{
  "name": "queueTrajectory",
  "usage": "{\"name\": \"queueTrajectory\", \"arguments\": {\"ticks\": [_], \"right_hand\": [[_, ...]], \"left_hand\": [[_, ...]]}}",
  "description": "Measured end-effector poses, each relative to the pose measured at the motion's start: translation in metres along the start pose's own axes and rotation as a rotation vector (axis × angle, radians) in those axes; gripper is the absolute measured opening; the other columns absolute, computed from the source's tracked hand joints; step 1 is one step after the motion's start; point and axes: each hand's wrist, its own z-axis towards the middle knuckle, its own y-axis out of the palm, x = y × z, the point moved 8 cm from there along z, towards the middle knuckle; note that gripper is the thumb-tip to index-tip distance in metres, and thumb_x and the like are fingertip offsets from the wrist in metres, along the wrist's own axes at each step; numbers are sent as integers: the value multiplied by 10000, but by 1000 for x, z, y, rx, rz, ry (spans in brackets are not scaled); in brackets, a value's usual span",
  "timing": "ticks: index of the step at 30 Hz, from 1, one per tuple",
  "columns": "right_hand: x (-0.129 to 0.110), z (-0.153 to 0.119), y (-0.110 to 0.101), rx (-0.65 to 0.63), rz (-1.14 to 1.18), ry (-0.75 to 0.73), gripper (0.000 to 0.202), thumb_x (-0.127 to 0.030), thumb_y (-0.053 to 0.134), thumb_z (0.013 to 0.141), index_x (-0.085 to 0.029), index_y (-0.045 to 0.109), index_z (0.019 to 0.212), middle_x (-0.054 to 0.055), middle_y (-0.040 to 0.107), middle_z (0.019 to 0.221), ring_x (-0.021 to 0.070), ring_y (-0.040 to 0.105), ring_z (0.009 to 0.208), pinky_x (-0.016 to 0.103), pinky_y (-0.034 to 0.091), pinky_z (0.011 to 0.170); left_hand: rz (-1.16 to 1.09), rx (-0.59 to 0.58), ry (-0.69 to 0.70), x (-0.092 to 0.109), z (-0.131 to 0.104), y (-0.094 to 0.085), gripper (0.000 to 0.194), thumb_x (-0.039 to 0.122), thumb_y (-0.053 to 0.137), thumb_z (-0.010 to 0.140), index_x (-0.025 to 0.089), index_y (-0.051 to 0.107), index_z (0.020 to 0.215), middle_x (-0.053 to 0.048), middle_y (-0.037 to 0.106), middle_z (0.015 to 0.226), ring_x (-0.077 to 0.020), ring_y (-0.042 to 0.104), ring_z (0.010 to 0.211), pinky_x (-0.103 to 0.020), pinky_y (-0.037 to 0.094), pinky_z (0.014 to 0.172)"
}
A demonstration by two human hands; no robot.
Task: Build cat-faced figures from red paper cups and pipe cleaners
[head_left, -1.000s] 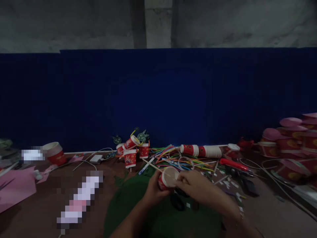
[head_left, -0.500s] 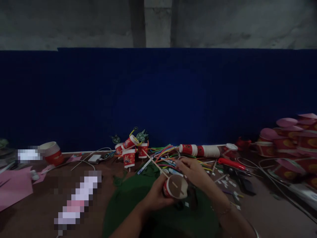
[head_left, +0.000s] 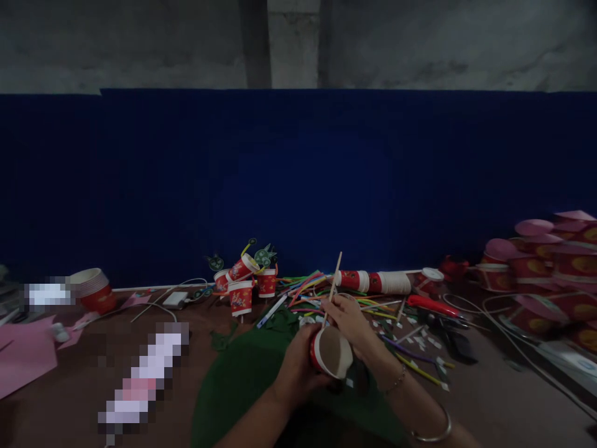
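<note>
My left hand (head_left: 298,361) is wrapped round a red paper cup (head_left: 332,353), tilted so that its open white rim and brown inside face me. My right hand (head_left: 346,316) pinches a thin wooden stick (head_left: 334,280) just beyond the cup. The stick points up and slightly right, its lower end close to the cup's far rim. Beneath both hands lies green felt (head_left: 237,379). Colourful pipe cleaners (head_left: 303,292) are heaped behind the hands.
Decorated red cups (head_left: 241,297) stand behind, left of centre. Stacked cups (head_left: 377,282) lie on their sides near the partition. A red-handled tool (head_left: 431,305) and white scraps sit to the right. Pink-topped cups (head_left: 536,261) are piled far right; pink paper (head_left: 28,354) lies left.
The stick that slanted left across the cup now stands steeply in my right hand. My right hand has moved slightly down, nearer the cup, and no stick shows inside the cup.
</note>
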Motion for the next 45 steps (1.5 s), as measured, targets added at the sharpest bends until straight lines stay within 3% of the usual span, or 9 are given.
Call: {"name": "queueTrajectory", "arguments": {"ticks": [6,12,14,16,19,25,30,40,45], "right_hand": [[-3,4,-12,91,-91,-72,375,-538,490,749,-180,488,637,-39,435,503,108,394,465,228,291,450],[-19,9,-75,443,-357,-256,342,-499,430,802,-174,517,742,14,538,631,151,467,581,264,354,563],[-13,17,-85,420,-344,-198,314,-475,447,794,-173,523,754,10,533,640,155,481,609,259,367,570],[-8,23,-79,315,-260,-168,307,-466,445,788,-175,514,723,0,514,629,147,479,602,247,373,546],[-3,23,-47,88,-159,-126,282,-432,437,787,-170,529,736,-18,498,598,121,452,545,229,365,511],[-8,0,6,-278,-324,-140,249,-223,624,625,-158,603,865,-18,553,695,118,478,619,210,377,557],[-2,0,8,-246,-470,-175,155,-165,576,609,-147,590,763,-13,549,674,127,478,630,208,362,550],[10,4,10,-217,-485,-149,103,-197,574,621,-147,582,710,-34,501,599,105,433,569,193,322,504],[2,3,11,-170,-544,-222,57,-160,559,618,-155,577,671,-31,506,595,112,445,579,197,316,511]], "left_hand": [[-155,-10,-56,-1,2,0,600,174,706,554,192,504,1119,-55,622,1024,-230,589,899,-310,471,805],[-177,99,-120,0,2,-10,467,189,671,602,168,531,1046,-49,646,931,-203,608,822,-288,486,768],[-226,128,-129,-3,2,-11,534,194,681,603,172,488,1100,-53,633,971,-204,602,857,-295,481,791],[-266,122,-144,-6,3,-10,603,202,697,600,182,443,1147,-53,613,1021,-204,587,900,-300,472,812],[-280,108,-172,-11,5,-9,622,212,704,605,190,422,1158,-44,598,1037,-194,573,912,-299,461,820],[-292,84,-178,-13,7,-9,635,242,724,583,181,426,1140,-60,591,1057,-207,572,928,-307,464,820],[-274,67,-128,-8,7,-8,613,239,711,600,190,433,1144,-57,584,1056,-205,572,929,-309,460,825],[-266,30,-82,-6,6,-6,646,218,727,596,201,417,1163,-71,568,1101,-219,570,968,-333,451,860],[-222,19,-95,-5,6,-5,640,217,719,598,200,412,1159,-74,575,1094,-218,579,950,-339,461,849]]}}
